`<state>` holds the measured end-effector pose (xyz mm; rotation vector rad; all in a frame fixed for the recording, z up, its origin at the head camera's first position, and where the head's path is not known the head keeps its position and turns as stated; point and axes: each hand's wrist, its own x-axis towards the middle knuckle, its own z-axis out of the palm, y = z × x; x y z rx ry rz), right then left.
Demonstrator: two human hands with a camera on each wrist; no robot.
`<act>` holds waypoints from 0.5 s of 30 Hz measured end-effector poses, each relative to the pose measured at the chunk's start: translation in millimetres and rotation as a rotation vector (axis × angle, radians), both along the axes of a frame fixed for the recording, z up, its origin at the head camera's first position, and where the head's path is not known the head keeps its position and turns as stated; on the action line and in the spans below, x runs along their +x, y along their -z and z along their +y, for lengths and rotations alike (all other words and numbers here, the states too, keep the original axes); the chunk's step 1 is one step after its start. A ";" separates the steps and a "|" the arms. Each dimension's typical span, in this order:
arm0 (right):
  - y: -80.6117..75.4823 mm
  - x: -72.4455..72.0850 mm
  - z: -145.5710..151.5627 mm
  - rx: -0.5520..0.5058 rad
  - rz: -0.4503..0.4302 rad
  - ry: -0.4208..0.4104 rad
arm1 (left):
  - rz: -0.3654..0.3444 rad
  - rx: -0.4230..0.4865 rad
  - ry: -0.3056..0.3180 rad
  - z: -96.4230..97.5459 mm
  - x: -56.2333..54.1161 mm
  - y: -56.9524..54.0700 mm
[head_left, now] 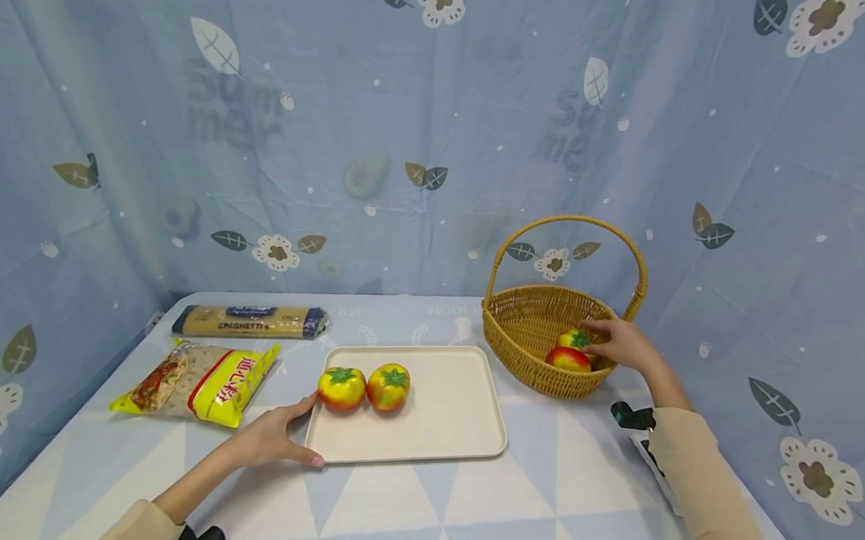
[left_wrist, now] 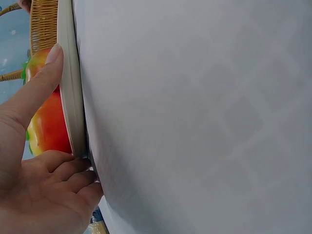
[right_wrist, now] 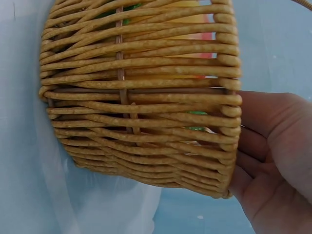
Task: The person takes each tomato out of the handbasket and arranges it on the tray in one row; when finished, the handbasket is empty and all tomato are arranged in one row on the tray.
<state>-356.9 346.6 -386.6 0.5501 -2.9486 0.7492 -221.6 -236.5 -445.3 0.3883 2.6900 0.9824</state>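
My left hand (head_left: pixel 269 438) holds the left side of a cream tray (head_left: pixel 448 408), its thumb at the near corner and the fingertips along the left edge. Two yellow-red persimmons (head_left: pixel 342 388) with green leafy tops sit side by side on that tray, close to the fingers. Reaching over the rim of a wicker basket (head_left: pixel 523 358), my right hand (head_left: pixel 621 343) grips a yellow persimmon (head_left: pixel 573 338) inside it. A redder fruit (head_left: pixel 568 359) lies just in front of that one. In the right wrist view, the basket's woven wall (right_wrist: pixel 141 112) hides the fingertips.
A spaghetti pack (head_left: pixel 249 322) lies at the back left, behind a yellow-and-clear food bag (head_left: pixel 199 381). The basket's tall arched handle (head_left: pixel 572 220) rises beside my right hand. A patterned blue curtain (head_left: pixel 366 138) surrounds the table's back and sides.
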 end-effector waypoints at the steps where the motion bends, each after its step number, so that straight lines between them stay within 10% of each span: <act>1: 0.5 -1.4 -0.1 -0.002 -0.006 0.001 | 0.001 -0.001 -0.001 0.1 0.0 0.0; 15: 3.6 -13.1 -7.1 0.013 -0.030 -0.014 | -0.013 0.011 0.001 -0.2 -1.6 0.9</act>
